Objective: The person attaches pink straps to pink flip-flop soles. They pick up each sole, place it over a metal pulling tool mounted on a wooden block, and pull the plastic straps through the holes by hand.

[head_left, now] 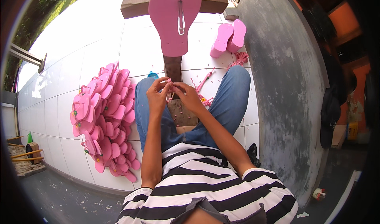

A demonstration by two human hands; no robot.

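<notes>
My left hand [157, 94] pinches a small pink piece [169, 80] between thumb and fingertips, above the wooden stand. Close against it, my right hand [187, 96] has its thumb and fingers pressed together; whatever they hold is too small to make out. Beyond both hands, a pink sandal sole [169, 26] lies on top of the wooden stand [213, 1]. A thin metal hook or needle [181, 20] sticks out of a hole in that sole. Pink straps [205, 81] and small scraps lie on the tiles beside my right knee.
A large heap of pink sandals [107, 117] is piled at my left. Two thick pink soles [228, 38] and a bundle of pink straps [239, 59] rest at the far right, by a low grey wall [283, 66]. A blue round item [152, 75] sits near my left knee.
</notes>
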